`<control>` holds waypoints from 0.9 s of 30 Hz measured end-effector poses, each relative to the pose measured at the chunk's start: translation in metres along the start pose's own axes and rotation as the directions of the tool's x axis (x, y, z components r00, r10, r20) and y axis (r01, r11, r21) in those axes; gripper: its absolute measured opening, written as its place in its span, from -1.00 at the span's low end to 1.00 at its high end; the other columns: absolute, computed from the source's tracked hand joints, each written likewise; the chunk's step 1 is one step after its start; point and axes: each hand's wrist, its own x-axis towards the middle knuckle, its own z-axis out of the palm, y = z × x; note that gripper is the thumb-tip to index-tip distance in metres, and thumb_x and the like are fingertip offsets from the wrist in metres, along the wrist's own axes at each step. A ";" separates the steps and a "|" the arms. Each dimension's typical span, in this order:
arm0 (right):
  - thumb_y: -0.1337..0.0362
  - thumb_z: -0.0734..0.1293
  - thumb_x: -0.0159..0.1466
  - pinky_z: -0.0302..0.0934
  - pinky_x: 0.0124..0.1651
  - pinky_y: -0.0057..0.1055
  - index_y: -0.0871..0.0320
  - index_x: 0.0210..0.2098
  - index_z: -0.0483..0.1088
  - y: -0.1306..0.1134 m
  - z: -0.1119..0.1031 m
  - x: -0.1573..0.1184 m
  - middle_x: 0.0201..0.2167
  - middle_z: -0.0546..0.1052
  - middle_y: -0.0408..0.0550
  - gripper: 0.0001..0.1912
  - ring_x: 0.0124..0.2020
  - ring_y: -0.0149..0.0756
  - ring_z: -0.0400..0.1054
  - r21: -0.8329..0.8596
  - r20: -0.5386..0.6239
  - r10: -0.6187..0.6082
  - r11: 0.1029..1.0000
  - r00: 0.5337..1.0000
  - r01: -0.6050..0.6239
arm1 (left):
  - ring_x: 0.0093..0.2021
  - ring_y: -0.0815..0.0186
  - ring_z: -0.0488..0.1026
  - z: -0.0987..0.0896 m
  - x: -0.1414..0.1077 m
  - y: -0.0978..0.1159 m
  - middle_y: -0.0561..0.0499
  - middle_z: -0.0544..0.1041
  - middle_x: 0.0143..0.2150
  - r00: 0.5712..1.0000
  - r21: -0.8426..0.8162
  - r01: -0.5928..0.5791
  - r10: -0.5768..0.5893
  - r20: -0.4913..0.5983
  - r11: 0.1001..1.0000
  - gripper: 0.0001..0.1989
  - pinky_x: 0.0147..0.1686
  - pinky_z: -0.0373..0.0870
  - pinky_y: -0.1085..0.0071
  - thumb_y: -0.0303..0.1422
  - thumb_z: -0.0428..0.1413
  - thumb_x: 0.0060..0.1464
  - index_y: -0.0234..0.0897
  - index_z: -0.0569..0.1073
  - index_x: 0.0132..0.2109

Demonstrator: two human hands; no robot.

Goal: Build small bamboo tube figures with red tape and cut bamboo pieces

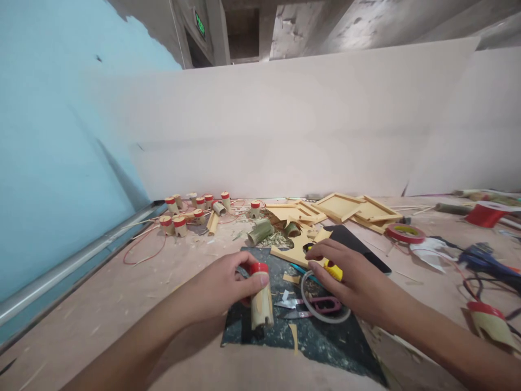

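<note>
A short bamboo tube (261, 309) with a red band round its top stands upright over the dark cutting mat (325, 347). My left hand (232, 279) pinches it near the band between thumb and fingers. To the right, my right hand (340, 266) is bent over a yellow object (334, 270); its fingers are curled, and whether they grip it cannot be made out. Below that hand lie a pale ring (304, 304) and scissors (328, 305) with dark pink handles. Thin wood strips lie on the mat.
Several red-banded bamboo pieces (179, 226) stand at the back left. Wooden frames (340, 206), a black flat panel (358, 247) and cut bamboo (261, 232) lie ahead. A red tape roll (406, 233), blue tool (486, 263) and another banded tube (490, 323) are on the right.
</note>
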 end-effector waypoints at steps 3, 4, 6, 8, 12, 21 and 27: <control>0.22 0.17 0.55 0.36 0.03 -0.10 0.09 -0.13 0.49 0.003 -0.003 -0.003 -0.11 0.59 0.09 -0.72 -0.04 -0.02 0.51 0.002 -0.003 0.010 1.000 1.000 -0.010 | -0.33 0.12 0.51 -0.002 -0.003 -0.002 0.04 0.57 -0.37 0.999 0.060 0.025 -0.026 0.027 0.998 -0.55 -0.35 0.27 0.34 0.10 0.16 0.24 -0.17 0.55 -0.03; 0.22 0.16 0.56 0.35 0.04 -0.09 0.09 -0.14 0.49 0.004 -0.004 -0.003 -0.11 0.58 0.10 -0.72 -0.04 -0.01 0.50 0.003 -0.006 0.013 1.000 1.000 -0.013 | -0.30 0.10 0.52 -0.002 -0.003 -0.003 0.01 0.58 -0.32 1.000 0.088 0.022 -0.024 0.019 0.996 -0.57 -0.32 0.28 0.33 0.08 0.18 0.23 -0.18 0.57 -0.04; 0.23 0.16 0.55 0.34 0.04 -0.08 0.11 -0.14 0.48 0.006 -0.005 -0.003 -0.11 0.58 0.11 -0.72 -0.05 -0.01 0.50 0.005 -0.008 0.021 1.000 1.000 -0.021 | -0.23 0.06 0.51 -0.002 -0.001 -0.005 -0.03 0.60 -0.22 1.000 0.135 0.013 -0.012 -0.007 0.991 -0.59 -0.25 0.29 0.29 0.03 0.21 0.20 -0.18 0.60 -0.04; 0.25 0.15 0.55 0.34 0.03 -0.08 0.12 -0.14 0.48 0.006 -0.005 -0.003 -0.11 0.58 0.12 -0.72 -0.05 -0.01 0.49 0.010 -0.011 0.032 0.999 0.999 -0.032 | -0.16 0.03 0.52 -0.003 0.000 -0.007 -0.06 0.61 -0.13 1.000 0.158 0.009 -0.007 -0.014 0.987 -0.59 -0.20 0.30 0.27 0.00 0.22 0.19 -0.18 0.62 0.00; 0.29 0.18 0.54 0.35 -0.02 -0.13 0.11 -0.16 0.49 0.004 -0.001 -0.003 -0.15 0.58 0.08 -0.74 -0.09 -0.04 0.51 0.027 0.009 0.044 0.999 0.999 -0.044 | -0.12 0.01 0.54 -0.004 0.001 -0.007 -0.07 0.63 -0.08 1.000 0.172 0.015 -0.016 0.005 0.985 -0.55 -0.15 0.33 0.25 0.00 0.20 0.20 -0.17 0.61 0.08; 0.32 0.27 0.53 0.34 -0.13 -0.22 0.09 -0.32 0.42 -0.003 0.017 -0.009 -0.29 0.55 -0.01 -0.74 -0.22 -0.11 0.49 0.038 0.045 0.043 0.998 0.998 -0.045 | -0.15 0.07 0.51 -0.006 0.004 -0.006 -0.01 0.62 -0.18 0.999 0.171 -0.035 0.033 0.012 0.985 -0.67 -0.18 0.32 0.31 -0.04 0.16 0.23 -0.19 0.60 -0.10; 0.52 0.26 0.40 0.39 -0.02 -0.20 0.11 -0.01 0.49 -0.003 0.018 -0.012 -0.12 0.58 0.03 -0.71 -0.09 -0.11 0.53 0.087 0.040 0.023 0.996 0.999 -0.027 | -0.22 0.11 0.51 -0.008 0.004 -0.005 0.02 0.61 -0.24 0.998 0.135 -0.055 0.053 0.015 0.989 -0.68 -0.22 0.33 0.32 -0.06 0.20 0.22 -0.19 0.60 -0.08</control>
